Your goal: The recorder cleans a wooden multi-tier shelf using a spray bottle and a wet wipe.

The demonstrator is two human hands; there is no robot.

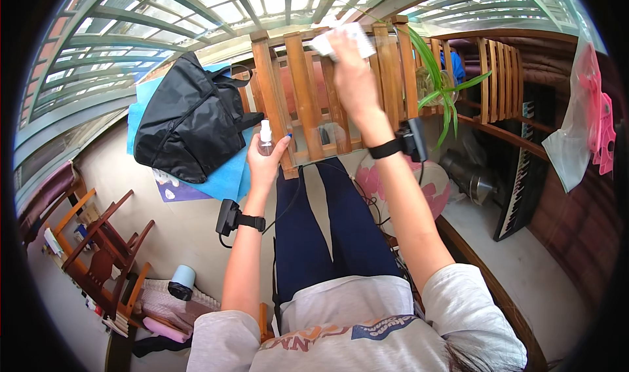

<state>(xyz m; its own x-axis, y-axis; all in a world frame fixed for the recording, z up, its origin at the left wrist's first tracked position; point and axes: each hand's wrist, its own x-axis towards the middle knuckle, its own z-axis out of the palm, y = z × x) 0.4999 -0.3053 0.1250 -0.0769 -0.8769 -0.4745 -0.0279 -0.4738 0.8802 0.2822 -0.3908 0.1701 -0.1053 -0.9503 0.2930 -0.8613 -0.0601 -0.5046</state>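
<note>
A small clear spray bottle (266, 137) with a white top stands upright in my left hand (265, 164), the fingers wrapped around it. My left hand is beside the near left corner of a slatted wooden stand (305, 94), which seems to have a transparent pane over its slats. Farther forward, my right hand (357, 84) presses on a folded white cloth or tissue (362, 39) at the stand's far side. The palm side of that hand is hidden.
Left of the stand, a black bag (191, 119) lies on blue sheets (228, 178). A long-leaved plant (432, 65) hangs over the right side. Beyond are a flower-patterned round seat (430, 188), a metal container (469, 178) and a keyboard instrument (516, 190). Window bars (172, 25) line the far side.
</note>
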